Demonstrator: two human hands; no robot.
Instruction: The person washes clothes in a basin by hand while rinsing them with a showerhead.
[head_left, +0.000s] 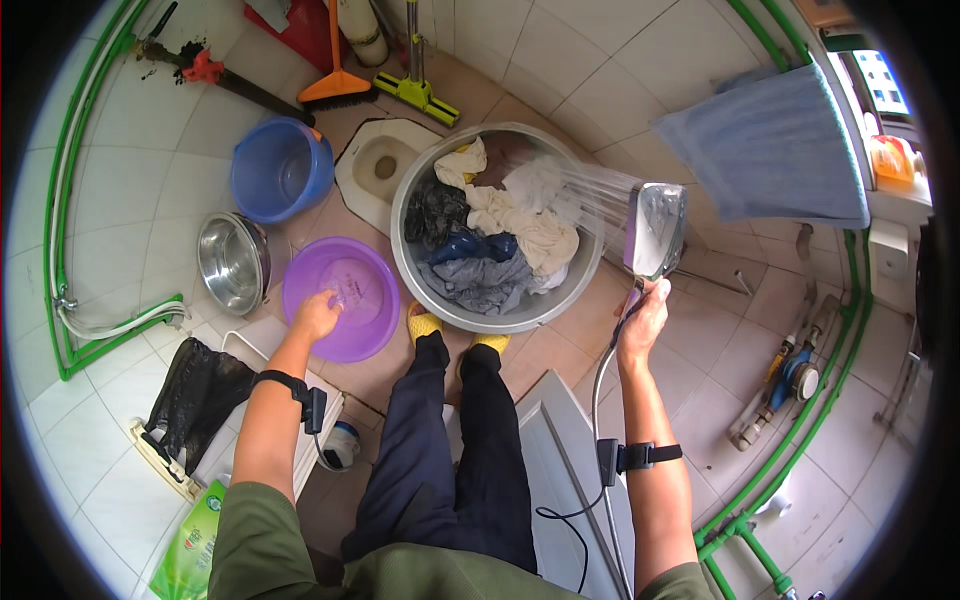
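My right hand (642,325) is closed around the handle of a shower head (658,230), raised on the right. Water sprays from it leftward into a large grey metal tub (408,262). In the tub lies a heap of wet laundry: a cream cloth (545,238), a dark grey garment (480,280), a black one (436,214) and a navy piece (470,246). My left hand (318,315) hovers over the near left side of a purple basin (368,335), fingers loosely apart and holding nothing I can see. The hose (597,400) runs down beside my right forearm.
A blue bucket (270,170) and a steel bowl (230,262) stand left of a squat toilet (365,165). An orange broom (337,85) and green squeegee (418,90) lean behind. A blue towel (770,150) hangs right; green pipes (850,350) run along the walls.
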